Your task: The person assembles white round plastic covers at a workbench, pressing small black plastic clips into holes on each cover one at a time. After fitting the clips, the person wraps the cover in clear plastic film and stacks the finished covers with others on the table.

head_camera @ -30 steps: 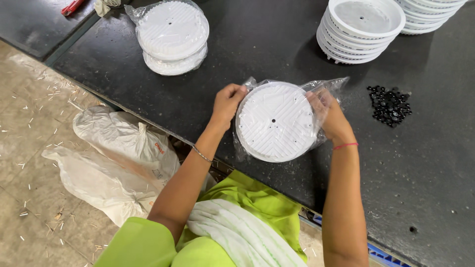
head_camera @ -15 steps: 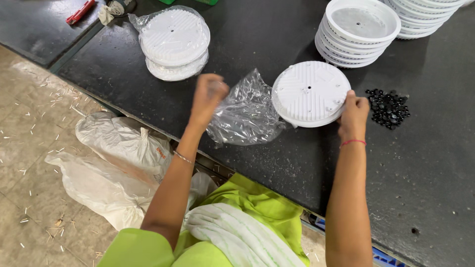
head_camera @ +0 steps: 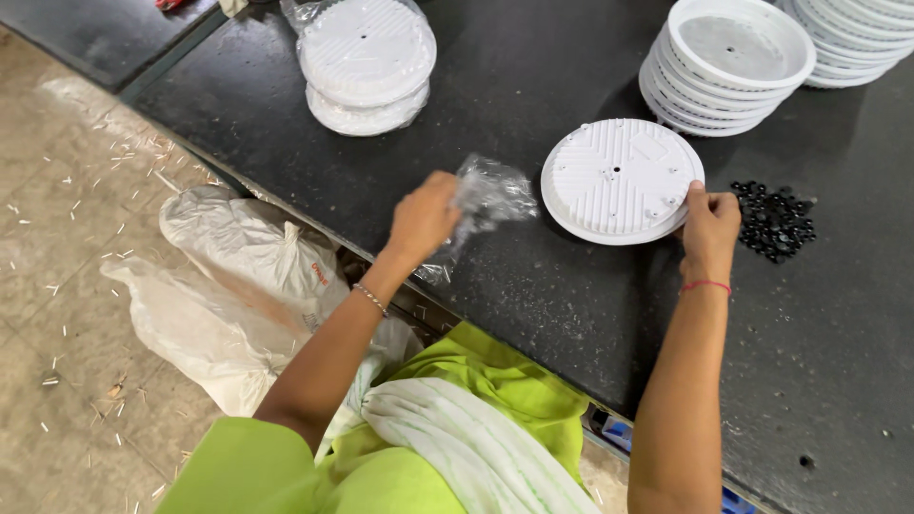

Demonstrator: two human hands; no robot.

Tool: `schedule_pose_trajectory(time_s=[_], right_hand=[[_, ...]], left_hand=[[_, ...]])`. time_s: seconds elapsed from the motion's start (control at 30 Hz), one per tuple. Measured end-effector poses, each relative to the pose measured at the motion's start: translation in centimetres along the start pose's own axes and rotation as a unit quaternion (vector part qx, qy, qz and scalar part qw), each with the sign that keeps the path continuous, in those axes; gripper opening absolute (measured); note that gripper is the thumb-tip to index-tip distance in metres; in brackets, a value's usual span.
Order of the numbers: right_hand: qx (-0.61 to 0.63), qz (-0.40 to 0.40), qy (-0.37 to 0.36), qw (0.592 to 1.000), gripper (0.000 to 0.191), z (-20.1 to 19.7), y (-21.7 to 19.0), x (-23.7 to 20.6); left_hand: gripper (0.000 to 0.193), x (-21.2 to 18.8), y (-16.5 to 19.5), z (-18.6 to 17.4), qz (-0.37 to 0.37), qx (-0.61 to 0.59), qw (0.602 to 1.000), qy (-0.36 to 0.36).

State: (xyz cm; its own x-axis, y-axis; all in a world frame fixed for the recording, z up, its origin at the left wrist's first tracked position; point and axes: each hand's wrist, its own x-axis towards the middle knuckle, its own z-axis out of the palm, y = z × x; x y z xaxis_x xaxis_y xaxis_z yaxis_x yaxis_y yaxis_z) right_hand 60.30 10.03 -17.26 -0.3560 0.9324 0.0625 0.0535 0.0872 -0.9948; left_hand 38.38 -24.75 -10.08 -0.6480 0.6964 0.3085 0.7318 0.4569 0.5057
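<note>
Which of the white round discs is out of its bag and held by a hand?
The ribbed white disc lying alone mid-table, its rim pinched by the right hand. The disc pair at far left is still wrapped in clear plastic; the others sit in stacks.

Your left hand (head_camera: 424,217): the fingertips are buried in the crumpled clear bag (head_camera: 481,205), so you cannot tell how many fingers pinch it.
Clear bag: blurred at its edges; its lower end drops past the table edge below your left hand.
Your right hand (head_camera: 709,228): the fingertips sit under the rim of the white disc (head_camera: 617,178), out of sight.
Black bits (head_camera: 773,221): just right of your right hand, too small to tell what they are.
Stack of white dishes (head_camera: 857,38): far beyond your right hand, cut off by the top and right edges.
Red item (head_camera: 171,4): far beyond your left hand, cut by the top edge.
</note>
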Motion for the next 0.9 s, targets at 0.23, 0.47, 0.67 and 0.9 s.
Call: schedule_pose_trajectory(time_s=[0.23, 0.47, 0.67, 0.9], right_hand=[[0.041, 0.01, -0.02, 0.999, 0.026, 0.3, 0.2, 0.9], [0.047, 0.024, -0.021, 0.998, 0.026, 2.2, -1.5, 0.4], [0.022, 0.023, -0.013, 0.999, 0.027, 4.2, -1.7, -0.2], [0.019, 0.014, 0.015, 1.0, 0.028, 5.9, -0.5, -1.3]], left_hand=[[0.037, -2.8, -11.4, -7.4, -0.014, 0.025, 0.961, 0.276], [0.038, -9.2, -21.4, -17.0, -0.245, 0.187, 0.804, 0.507], [0.035, -16.7, -24.8, -15.6, -0.423, 0.213, 0.825, 0.308], [0.043, -21.4, -29.9, -9.0, -0.501, 0.15, 0.837, -0.161]])
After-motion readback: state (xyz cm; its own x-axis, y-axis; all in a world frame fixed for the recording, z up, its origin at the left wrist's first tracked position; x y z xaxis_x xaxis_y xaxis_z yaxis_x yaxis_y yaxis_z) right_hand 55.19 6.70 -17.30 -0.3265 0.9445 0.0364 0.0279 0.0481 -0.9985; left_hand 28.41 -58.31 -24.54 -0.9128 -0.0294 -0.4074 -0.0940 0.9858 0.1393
